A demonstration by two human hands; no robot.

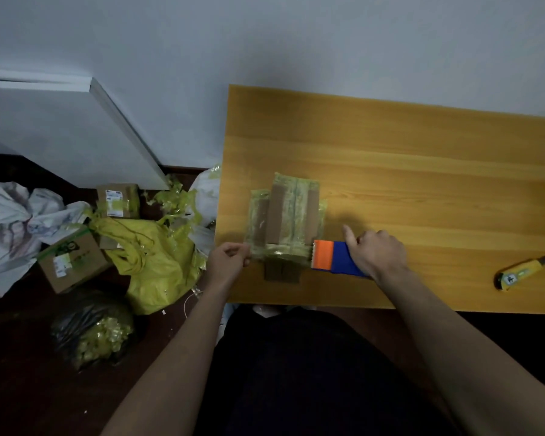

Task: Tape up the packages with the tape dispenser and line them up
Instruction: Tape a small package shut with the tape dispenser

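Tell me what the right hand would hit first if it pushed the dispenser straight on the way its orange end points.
The right hand grips the tape dispenser, whose orange end faces left and already sits at the taped package. Pushed on, it would probably meet that package first, then the left hand pinching its left edge.

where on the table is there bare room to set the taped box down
The table shows bare wood between the package and the utility knife, and along the far edge by the wall. It is crowded at the near left corner, where the left hand, the package and the right hand holding the tape dispenser sit together.
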